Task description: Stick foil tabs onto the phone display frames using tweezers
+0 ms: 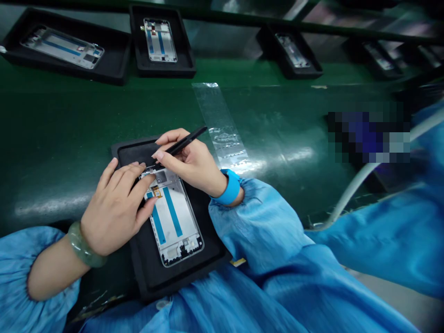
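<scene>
An open phone frame (172, 217), silvery with two blue adhesive strips, lies in a black foam tray (149, 273) in front of me. My left hand (120, 206) rests over its upper left edge, fingers spread, thumb and index finger near a small orange flex cable (157, 192). Between the thumb and fingers of my right hand (192, 164) is a slim black tweezers-like tool (187, 141), held like a pen. Its tip points down at the phone frame's top edge, where my fingers partly hide it.
More foam trays holding phone frames stand along the back, one (163, 41) nearly straight ahead. A clear plastic strip (222, 125) lies on the green bench (277, 120) beyond my right hand. At the right are a co-worker's blue sleeve (388, 226) and a pale cable (347, 194).
</scene>
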### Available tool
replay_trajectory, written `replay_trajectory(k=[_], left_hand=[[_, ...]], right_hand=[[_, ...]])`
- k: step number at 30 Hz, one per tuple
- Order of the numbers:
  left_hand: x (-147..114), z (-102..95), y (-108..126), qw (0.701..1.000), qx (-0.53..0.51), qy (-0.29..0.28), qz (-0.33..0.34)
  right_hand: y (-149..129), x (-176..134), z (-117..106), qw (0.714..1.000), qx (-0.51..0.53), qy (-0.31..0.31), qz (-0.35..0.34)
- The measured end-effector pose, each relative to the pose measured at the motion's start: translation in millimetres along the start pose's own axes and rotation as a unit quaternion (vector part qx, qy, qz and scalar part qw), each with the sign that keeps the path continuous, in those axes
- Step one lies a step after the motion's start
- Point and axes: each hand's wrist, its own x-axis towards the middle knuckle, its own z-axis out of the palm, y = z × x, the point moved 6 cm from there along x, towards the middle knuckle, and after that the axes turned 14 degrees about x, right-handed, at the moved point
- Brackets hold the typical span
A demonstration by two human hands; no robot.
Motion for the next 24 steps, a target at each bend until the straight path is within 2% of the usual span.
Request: replay_trajectory(k=[12,20,24], left_hand=[[0.2,1.2,-0.3,1.000,-0.006,0.000,-0.002],[-0.9,1.6,-0.6,1.000,-0.008,-0.005,-0.002],[-0.3,2.3,-1.0,1.000,-0.010,-0.007,-0.001]], right_hand=[[-1.0,0.7,1.6,0.999,-0.045,-0.011,-0.008],[-12.3,-3.8,2.6,0.990,-0.107,-0.017,-0.090],[-14.3,-5.5,2.9,0.987,-0.117,-0.013,-0.109]])
